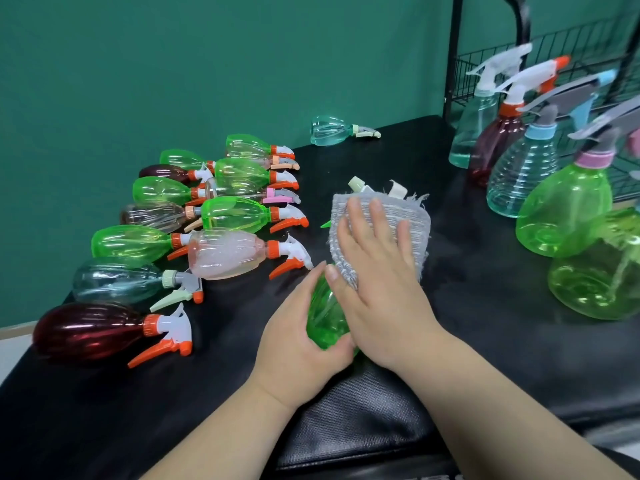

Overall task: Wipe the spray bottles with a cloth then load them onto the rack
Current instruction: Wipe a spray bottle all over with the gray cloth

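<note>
We're looking at a flat teal-green wall [138,64] across the whole back, no windows in sight. In front of it sits a black table [485,341] with a matte, slightly dusty top, and a textured black padded panel [356,420] lies at the near edge. A black wire rack [453,46] stands far right. The light's soft and even. There's a pale strip [14,344] low on the left, maybe floor.

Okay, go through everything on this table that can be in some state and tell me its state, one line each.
green bottle: lying on its side, partly under the cloth.
grey cloth: draped over the bottle, pressed.
left hand: grips the bottle's base.
right hand: flat on the cloth, fingers straight.
bottles on the left: lying on their sides, heads on.
teal bottle: lying at the back.
bottles on the right: standing upright.
</note>
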